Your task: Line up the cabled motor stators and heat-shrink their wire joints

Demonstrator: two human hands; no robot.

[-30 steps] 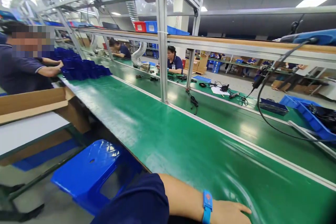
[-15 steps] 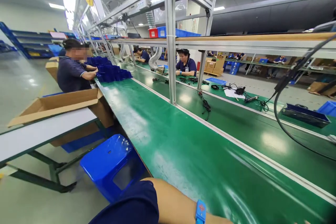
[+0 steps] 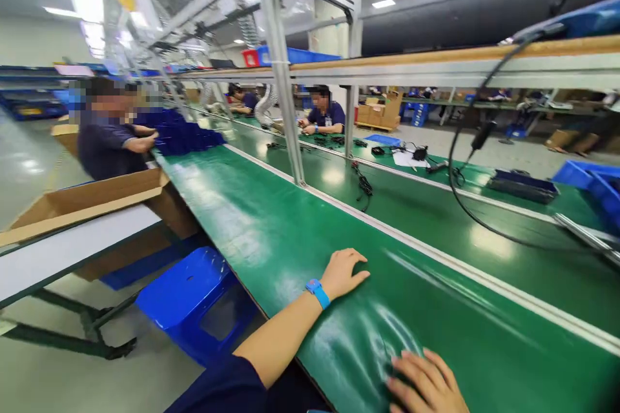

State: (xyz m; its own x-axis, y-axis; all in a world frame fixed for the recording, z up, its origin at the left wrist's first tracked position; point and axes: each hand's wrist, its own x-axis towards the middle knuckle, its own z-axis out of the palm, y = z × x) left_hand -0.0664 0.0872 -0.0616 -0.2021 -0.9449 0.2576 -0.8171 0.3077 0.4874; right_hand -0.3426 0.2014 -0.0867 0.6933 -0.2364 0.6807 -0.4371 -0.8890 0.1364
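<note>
My left hand (image 3: 343, 274) rests on the green mat (image 3: 252, 219) covering the bench, thumb and fingers apart, holding nothing. A blue wrist strap (image 3: 318, 293) circles that wrist. Lower down, near the bottom edge of the view, my right hand (image 3: 426, 384) lies with fingers spread over the same mat, its wrist cut off by the frame. Between the two hands the mat shows wrinkles and glare. Nothing is in either hand.
A blue stool (image 3: 188, 284) stands left of the bench, beside a cardboard box (image 3: 97, 197) and a white-topped table (image 3: 72, 248). A metal post (image 3: 283, 90) rises mid-bench. A co-worker (image 3: 111, 135) handles dark blue pieces (image 3: 184, 132). A black cable (image 3: 453, 168) hangs at right.
My left hand has come up into view and onto the mat. My right hand has appeared at the bottom. The camera has turned to the right.
</note>
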